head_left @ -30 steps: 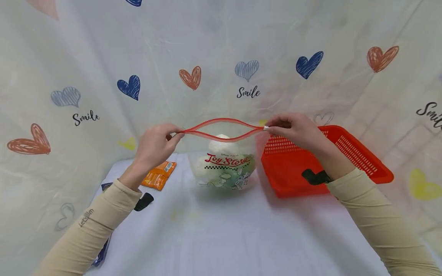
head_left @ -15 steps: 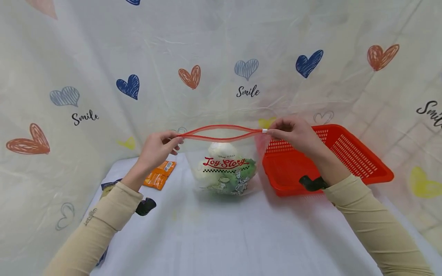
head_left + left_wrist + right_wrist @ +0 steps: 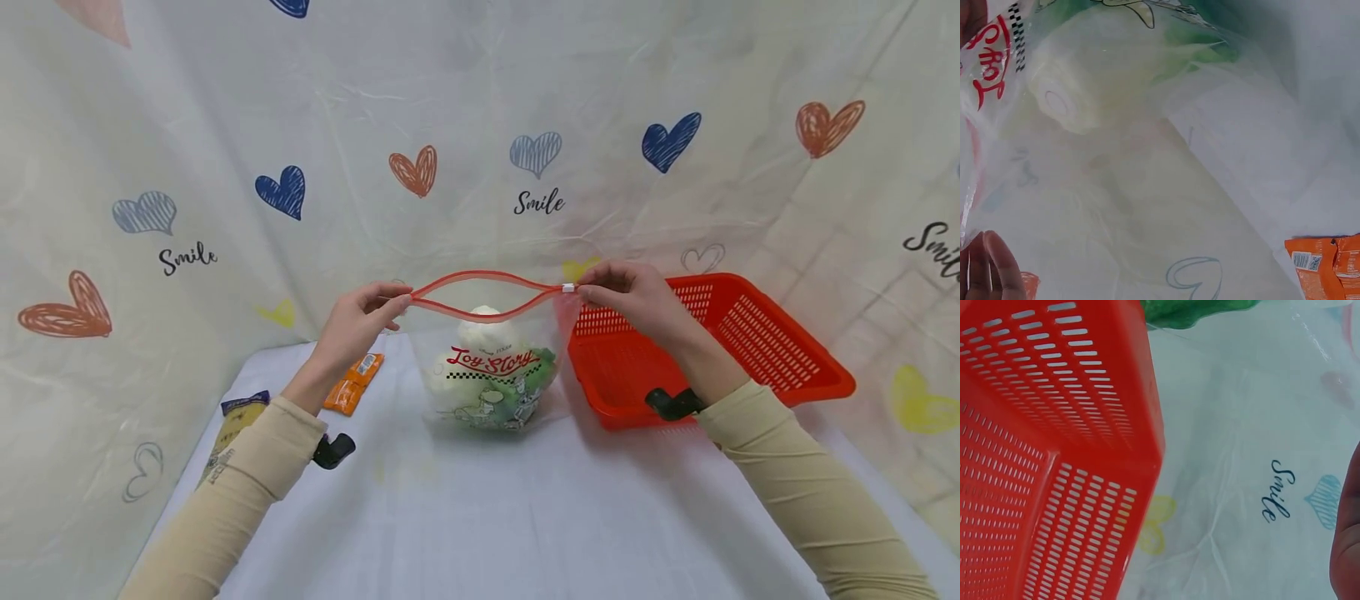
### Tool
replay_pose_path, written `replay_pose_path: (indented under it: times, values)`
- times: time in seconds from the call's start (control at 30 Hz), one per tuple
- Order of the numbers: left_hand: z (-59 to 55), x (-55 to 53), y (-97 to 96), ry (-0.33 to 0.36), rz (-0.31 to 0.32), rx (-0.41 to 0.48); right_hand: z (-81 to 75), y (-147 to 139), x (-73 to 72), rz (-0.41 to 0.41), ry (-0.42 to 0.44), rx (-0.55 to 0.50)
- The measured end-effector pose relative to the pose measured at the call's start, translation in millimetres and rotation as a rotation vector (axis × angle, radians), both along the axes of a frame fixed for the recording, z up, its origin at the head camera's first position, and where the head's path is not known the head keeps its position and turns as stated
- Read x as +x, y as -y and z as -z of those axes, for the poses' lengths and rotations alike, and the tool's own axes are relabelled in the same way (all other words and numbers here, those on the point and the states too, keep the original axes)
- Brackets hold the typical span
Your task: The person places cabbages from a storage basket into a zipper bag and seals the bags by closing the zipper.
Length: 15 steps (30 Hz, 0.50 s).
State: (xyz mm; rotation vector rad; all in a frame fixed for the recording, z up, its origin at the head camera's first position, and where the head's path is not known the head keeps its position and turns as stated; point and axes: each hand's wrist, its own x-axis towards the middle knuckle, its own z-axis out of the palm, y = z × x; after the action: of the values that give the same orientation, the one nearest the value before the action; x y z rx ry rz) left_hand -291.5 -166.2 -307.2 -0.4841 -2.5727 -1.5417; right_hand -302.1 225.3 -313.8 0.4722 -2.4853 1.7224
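Note:
A clear zip bag (image 3: 438, 400) with red "Toy Story" lettering stands in the middle of the table, its red-edged mouth gaping in an oval. Inside it are a whitish cauliflower-like vegetable (image 3: 483, 333) and something green and leafy (image 3: 543, 367), partly covered by the print. My left hand (image 3: 365, 315) pinches the left end of the bag's mouth between thumb and fingers. At the opposite end my right hand (image 3: 633, 292) pinches the corner beside a white zip slider (image 3: 567, 288). In the left wrist view the bag (image 3: 1116, 181) fills most of the picture.
A red perforated basket (image 3: 825, 375) stands right of the bag, under my right forearm. To the left lie an orange packet (image 3: 352, 387) and a yellowish packet with a dark blue top (image 3: 242, 417), partly behind my left sleeve. A heart-printed curtain (image 3: 465, 100) hangs behind the white table (image 3: 480, 517).
My left hand has shifted slightly right and the right hand slightly lower. The bag's mouth has come down a little and gapes wider than half a second ago.

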Motion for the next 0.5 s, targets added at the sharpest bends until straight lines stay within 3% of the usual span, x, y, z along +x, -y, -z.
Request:
replay_pose_path:
  times: [0.13, 0.27, 0.37, 0.43, 0.5]
  values:
    - [-5.4, -3.1, -11.9, -0.047, 0.028, -0.073, 1.7, 4, 0.2, -0.018, 0.002, -0.031]
    - [-13.8, -6.1, -31.0, -0.227, 0.014, -0.173, 4.0, 9, 0.9, -0.03, 0.018, -0.051]
    - [-22.7, -6.1, -50.9, -0.386, 0.044, -0.266, 6.3, 12, 1.0, -0.039, 0.03, -0.062]
    - [-29.3, -3.8, -66.0, -0.456, 0.085, -0.344, 7.6, 12, 1.2, -0.044, 0.028, -0.064]
    - [-35.5, -0.3, -82.1, -0.483, 0.122, -0.448, 8.9, 13, 1.6, -0.043, 0.024, -0.061]
